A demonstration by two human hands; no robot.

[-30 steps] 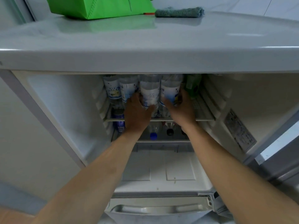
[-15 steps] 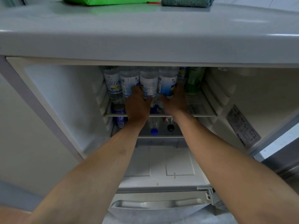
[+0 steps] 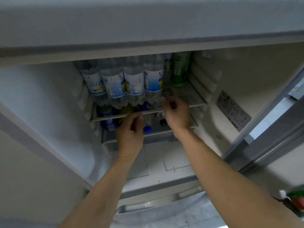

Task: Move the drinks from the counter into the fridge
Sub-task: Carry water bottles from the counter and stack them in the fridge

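Note:
Several clear drink bottles with blue-and-white labels stand in a tight row on the fridge's upper wire shelf. A green bottle stands behind them to the right. My left hand hovers just below the shelf's front edge, fingers curled, holding nothing. My right hand is at the shelf's front edge, right of the row, fingers also curled and empty. On the lower shelf sit a blue can and lying bottles with a blue cap and a black cap, partly hidden by my hands.
The white counter top overhangs the open fridge. The fridge door stands open at the right. A freezer drawer handle lies below. A colourful packet shows at the bottom right edge. The upper shelf's right part is bare.
Both hands have let go of the labelled bottles and drawn back toward me to the shelf's front edge. The two bottles now stand in the row. The view has dropped lower.

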